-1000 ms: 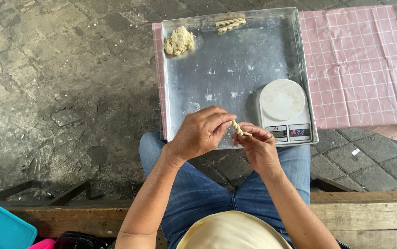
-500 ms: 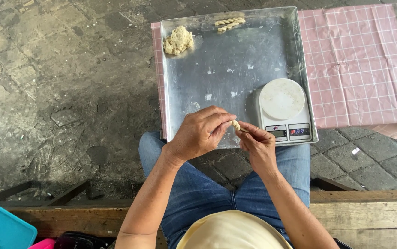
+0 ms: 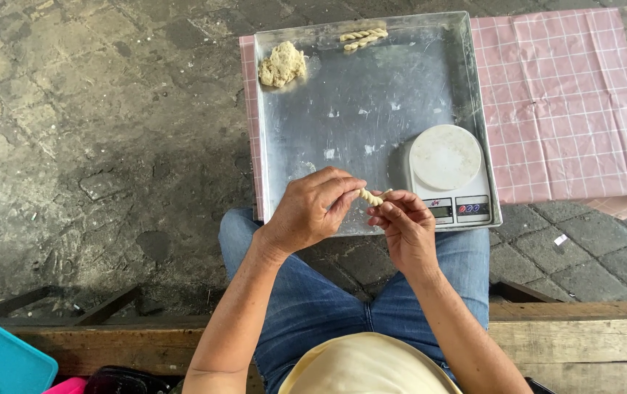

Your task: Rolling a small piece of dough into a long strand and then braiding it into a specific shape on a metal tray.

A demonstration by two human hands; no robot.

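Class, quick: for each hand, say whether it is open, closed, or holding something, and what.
Left hand: closed, fingertips pinching one end of the twisted dough piece.
Right hand: closed, fingertips pinching the other end of the same piece.

Metal tray [image 3: 372, 131] on pink checked cloth [image 3: 569, 109]; white kitchen scale [image 3: 448, 171] in tray's near right corner; dough lump [image 3: 281, 66] far left; blue bin [image 3: 0, 361] lower left.
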